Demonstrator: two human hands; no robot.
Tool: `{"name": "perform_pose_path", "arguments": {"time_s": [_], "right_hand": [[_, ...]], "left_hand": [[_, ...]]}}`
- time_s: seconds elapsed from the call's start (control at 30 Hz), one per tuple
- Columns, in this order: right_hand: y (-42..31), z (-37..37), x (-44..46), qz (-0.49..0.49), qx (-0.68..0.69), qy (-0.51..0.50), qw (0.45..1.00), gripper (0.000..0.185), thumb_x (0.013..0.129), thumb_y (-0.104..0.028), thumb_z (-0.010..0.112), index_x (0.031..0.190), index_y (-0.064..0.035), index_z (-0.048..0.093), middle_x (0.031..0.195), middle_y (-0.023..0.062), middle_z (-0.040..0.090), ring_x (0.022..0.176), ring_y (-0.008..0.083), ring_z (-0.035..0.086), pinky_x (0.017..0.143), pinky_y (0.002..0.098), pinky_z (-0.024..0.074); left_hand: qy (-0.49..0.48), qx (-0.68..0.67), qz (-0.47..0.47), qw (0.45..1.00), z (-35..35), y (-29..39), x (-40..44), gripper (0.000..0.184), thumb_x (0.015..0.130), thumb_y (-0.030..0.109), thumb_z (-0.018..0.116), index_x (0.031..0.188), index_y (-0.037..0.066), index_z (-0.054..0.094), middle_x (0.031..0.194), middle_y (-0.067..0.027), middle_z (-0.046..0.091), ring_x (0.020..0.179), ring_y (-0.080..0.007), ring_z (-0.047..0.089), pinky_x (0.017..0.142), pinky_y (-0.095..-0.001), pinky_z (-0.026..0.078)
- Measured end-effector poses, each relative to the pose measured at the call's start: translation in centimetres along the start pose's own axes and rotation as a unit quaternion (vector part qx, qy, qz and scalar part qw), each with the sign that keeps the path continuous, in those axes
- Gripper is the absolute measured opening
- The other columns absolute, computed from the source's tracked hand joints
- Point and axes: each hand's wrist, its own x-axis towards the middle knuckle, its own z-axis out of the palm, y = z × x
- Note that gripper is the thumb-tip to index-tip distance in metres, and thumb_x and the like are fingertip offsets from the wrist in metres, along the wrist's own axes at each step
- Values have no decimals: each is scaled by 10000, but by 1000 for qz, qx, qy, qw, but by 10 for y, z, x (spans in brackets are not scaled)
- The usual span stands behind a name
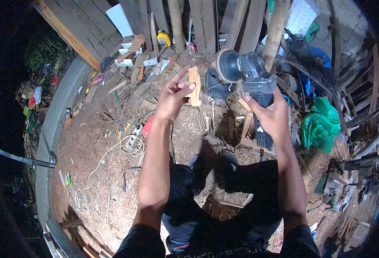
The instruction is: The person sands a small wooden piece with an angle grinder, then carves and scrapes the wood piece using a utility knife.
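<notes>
My left hand (175,95) pinches a small pale wooden piece (194,86) between thumb and fingers, held upright at the centre. On the right, my right hand (272,112) is wrapped round the body of a dark power sander (258,81). The sander's round pad (227,66) points left, toward the wooden piece, with a gap between them. Clear wrapping covers part of the tool's head. The sander's lower end hangs down beside my right palm.
A power strip (133,138) with a pale cable lies on the littered ground at left. A yellow bottle (163,38) stands near upright boards. A green plastic bag (322,124) lies at right. Wood scraps and a curved concrete edge (56,124) surround the area.
</notes>
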Motion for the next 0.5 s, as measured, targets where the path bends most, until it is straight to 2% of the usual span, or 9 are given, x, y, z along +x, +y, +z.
{"name": "perform_pose_path", "arguments": {"time_s": [0.03, 0.07, 0.2, 0.3, 0.43, 0.5], "right_hand": [[3, -1, 1, -3, 5, 1, 1000, 467, 766, -102, 786, 1157, 39, 573, 1047, 149, 692, 969, 189, 665, 887, 325, 501], [5, -2, 1, -4, -7, 2, 1000, 467, 766, -101, 786, 1156, 41, 572, 1046, 150, 693, 966, 188, 665, 884, 325, 502], [5, 0, 1, 0, -35, 5, 999, 467, 768, -101, 786, 1153, 47, 568, 1039, 150, 696, 952, 186, 669, 873, 325, 507], [1, 1, -1, -8, -47, 7, 999, 441, 777, -134, 784, 1138, 30, 591, 993, 132, 705, 901, 176, 670, 842, 315, 504], [5, 1, -1, -29, -47, 8, 998, 428, 778, -158, 787, 1124, 14, 603, 966, 122, 709, 860, 165, 663, 822, 309, 501], [6, 1, 0, -6, -42, -2, 999, 450, 774, -131, 786, 1145, 24, 584, 999, 135, 707, 912, 183, 672, 851, 322, 506]], "left_hand": [[39, 13, 7, 999, 5, 2, 2, 518, 850, 60, 677, 1340, 10, 518, 942, -23, 693, 833, -100, 650, 720, -264, 525], [77, 34, 14, 996, 9, 4, 2, 384, 864, 48, 680, 1232, -6, 583, 878, -12, 694, 768, -101, 660, 658, -274, 558], [128, 21, 22, 991, 2, -1, 7, 194, 870, 76, 681, 1057, 77, 629, 909, -2, 677, 811, -116, 650, 714, -321, 563], [141, -4, 39, 989, 3, 0, 8, 186, 861, 48, 687, 1038, 43, 632, 829, -2, 672, 741, -107, 655, 665, -288, 574], [146, -3, 45, 988, 1, 0, 8, 170, 864, 57, 688, 1026, 44, 638, 819, 2, 664, 732, -104, 652, 661, -284, 574], [150, 1, 45, 988, 0, 0, 8, 163, 868, 66, 685, 1024, 47, 640, 815, 2, 662, 732, -107, 652, 659, -282, 573]]}}
